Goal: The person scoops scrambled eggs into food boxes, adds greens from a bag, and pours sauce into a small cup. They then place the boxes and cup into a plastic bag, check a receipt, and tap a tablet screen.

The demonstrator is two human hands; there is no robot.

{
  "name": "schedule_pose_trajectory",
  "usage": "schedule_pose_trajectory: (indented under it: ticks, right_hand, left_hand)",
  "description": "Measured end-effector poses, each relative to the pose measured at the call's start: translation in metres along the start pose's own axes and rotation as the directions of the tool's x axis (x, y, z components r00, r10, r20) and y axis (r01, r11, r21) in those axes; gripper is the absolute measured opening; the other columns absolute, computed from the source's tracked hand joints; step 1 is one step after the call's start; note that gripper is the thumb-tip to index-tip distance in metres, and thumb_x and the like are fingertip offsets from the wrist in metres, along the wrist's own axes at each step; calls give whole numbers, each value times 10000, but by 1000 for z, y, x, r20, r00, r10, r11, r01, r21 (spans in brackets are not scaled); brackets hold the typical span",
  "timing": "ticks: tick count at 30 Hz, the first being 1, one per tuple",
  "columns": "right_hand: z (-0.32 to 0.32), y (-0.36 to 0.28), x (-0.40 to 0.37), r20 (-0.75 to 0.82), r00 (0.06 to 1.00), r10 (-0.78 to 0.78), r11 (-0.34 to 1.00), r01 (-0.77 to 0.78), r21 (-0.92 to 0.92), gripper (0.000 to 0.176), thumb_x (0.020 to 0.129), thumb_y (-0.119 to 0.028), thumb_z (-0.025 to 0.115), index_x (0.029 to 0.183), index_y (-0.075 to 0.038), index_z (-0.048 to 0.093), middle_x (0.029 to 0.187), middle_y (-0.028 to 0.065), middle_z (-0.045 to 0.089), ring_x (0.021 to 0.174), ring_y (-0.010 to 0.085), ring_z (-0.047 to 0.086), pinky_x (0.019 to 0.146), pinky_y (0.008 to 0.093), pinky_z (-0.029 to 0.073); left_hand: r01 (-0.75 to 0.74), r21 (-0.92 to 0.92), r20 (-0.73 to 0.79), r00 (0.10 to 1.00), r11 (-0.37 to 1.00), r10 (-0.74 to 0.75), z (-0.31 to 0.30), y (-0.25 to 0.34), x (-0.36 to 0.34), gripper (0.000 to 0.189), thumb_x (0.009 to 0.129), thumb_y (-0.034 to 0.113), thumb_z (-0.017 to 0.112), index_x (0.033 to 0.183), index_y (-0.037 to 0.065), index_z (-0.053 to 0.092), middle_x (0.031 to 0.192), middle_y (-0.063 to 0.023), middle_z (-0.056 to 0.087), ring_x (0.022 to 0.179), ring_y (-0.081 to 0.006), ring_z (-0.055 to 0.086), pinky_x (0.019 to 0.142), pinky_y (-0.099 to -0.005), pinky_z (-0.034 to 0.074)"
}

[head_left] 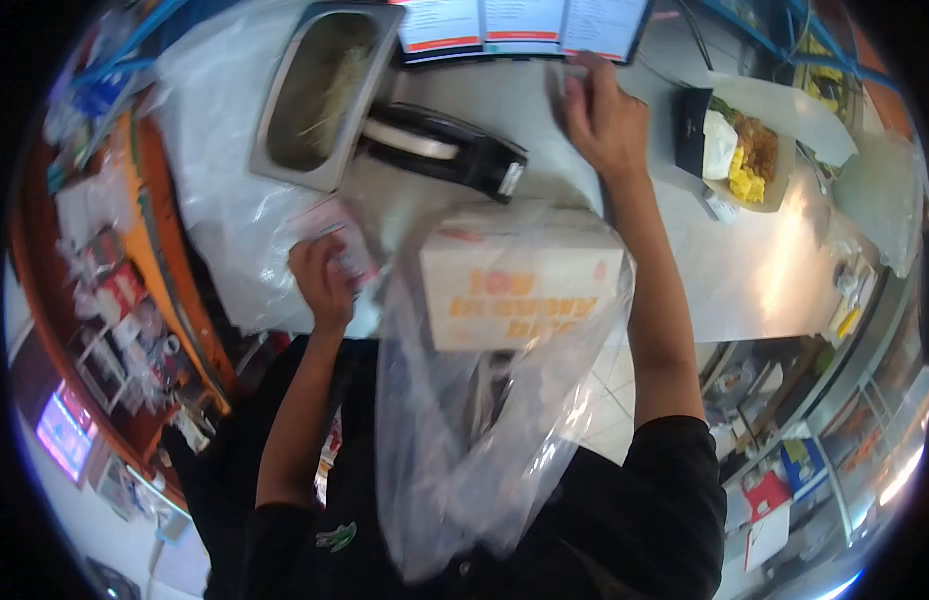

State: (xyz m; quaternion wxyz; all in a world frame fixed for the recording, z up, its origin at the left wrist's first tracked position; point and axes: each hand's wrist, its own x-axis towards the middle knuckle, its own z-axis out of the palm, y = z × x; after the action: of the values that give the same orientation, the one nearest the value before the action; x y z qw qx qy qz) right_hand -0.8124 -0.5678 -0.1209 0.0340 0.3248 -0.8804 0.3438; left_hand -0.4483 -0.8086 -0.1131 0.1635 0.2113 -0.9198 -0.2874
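Observation:
My right hand reaches to the lower edge of a lit tablet screen. Its index finger is stretched out at the screen and the thumb stands apart; nothing is held. My left hand, slightly blurred, has curled fingers over a small pinkish-white pad or packet on the table. Whether something small sits in those fingers is hidden. Between my forearms, a white box with orange lettering stands inside a clear plastic bag, which hangs over the table's near edge.
A metal tub with thin pale strips in it and a black device with a pale strip lie left of centre. An open food box stands at the right on the metal table. Shelves flank both sides.

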Motion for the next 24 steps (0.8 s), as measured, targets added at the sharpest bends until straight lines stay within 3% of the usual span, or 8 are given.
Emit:
schedule_pose_trajectory:
  ticks: [2,5,9,11,14,16,19,24]
  right_hand:
    - [7,3,-6,4,1000,0,1000,0,-17,194,964,-266,603,1107,-135,620,757,113,687,615,360,665,574,463,516]
    - [6,6,-1,-32,997,-69,996,71,49,154,972,-259,602,994,-111,641,746,138,677,634,371,665,591,459,512]
    - [-6,-8,5,98,995,35,988,-49,144,234,995,-275,614,925,-57,662,720,113,675,576,250,636,559,377,475]
    - [-13,6,4,396,891,222,834,-384,396,227,1010,-244,622,938,-38,687,703,46,664,588,124,596,551,308,449]
    - [-48,-20,27,454,886,98,861,-304,407,204,1013,-203,632,961,-20,706,725,16,663,637,62,566,574,254,444]
    - [-76,-74,54,463,883,79,847,-305,437,200,1013,-194,635,969,-17,718,743,25,675,649,66,569,585,245,452]
    - [-86,-158,95,466,871,-156,926,-36,376,173,1010,-166,639,991,-14,719,769,28,688,663,84,592,628,253,484]
    - [-27,-288,146,505,669,-545,838,419,348,174,970,-107,642,1118,-31,694,1046,135,686,1002,273,648,890,352,498]
  left_hand:
    - [85,-33,18,996,996,-85,-2,1,-7,249,966,209,565,1095,53,710,1043,-117,610,1001,-278,487,943,-415,371]
    - [-44,353,-31,998,935,59,-46,48,29,249,890,71,594,1100,82,726,1029,-111,589,1004,-294,505,907,-413,410]
    - [-85,192,-217,968,978,127,-85,23,106,311,866,-13,595,1146,65,706,1050,-146,627,1033,-341,575,924,-430,457]
    - [-100,168,-279,949,981,144,-101,9,150,338,838,-75,591,1126,58,708,1051,-141,644,1025,-355,604,895,-439,488]
    - [-146,219,-57,985,965,162,-83,-59,173,337,842,-53,627,1135,89,714,1090,-80,647,1029,-297,611,923,-456,459]
    - [-58,213,-69,995,975,74,-74,-62,174,328,835,-35,657,1124,108,722,1114,-61,650,1046,-291,611,935,-453,461]
    - [21,148,-169,986,989,5,-67,-64,171,323,814,-2,708,1103,139,735,1154,-43,645,1064,-282,604,935,-444,459]
    - [27,-2,-314,949,1000,-26,-52,-78,167,270,793,8,731,1033,131,716,1042,-53,667,1039,-289,599,951,-441,448]
